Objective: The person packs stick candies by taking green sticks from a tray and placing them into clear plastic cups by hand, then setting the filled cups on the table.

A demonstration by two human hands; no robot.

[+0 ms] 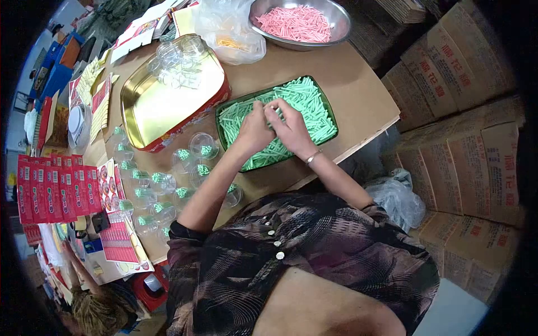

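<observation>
Both of my hands meet above a dark green tray point(223, 147) full of short green sticks point(311, 106). My left hand point(256, 130) is closed, its fingers curled inward; what it holds is hidden. Touching it from the right, my right hand point(290, 127) has its thumb and fingers bent together, and anything between them is too small to make out. To the left of the tray, several clear cups point(200, 175) hold bundles of green sticks. A gold-lined tin point(134, 106) with empty clear cups point(176, 61) inside stands behind them.
A metal bowl point(343, 28) of pink sticks point(294, 23) and a plastic bag point(238, 47) are at the back. Red packets point(59, 190) lie left. Cardboard boxes point(448, 162) are stacked right. Another person's head point(98, 313) and arm show at the lower left.
</observation>
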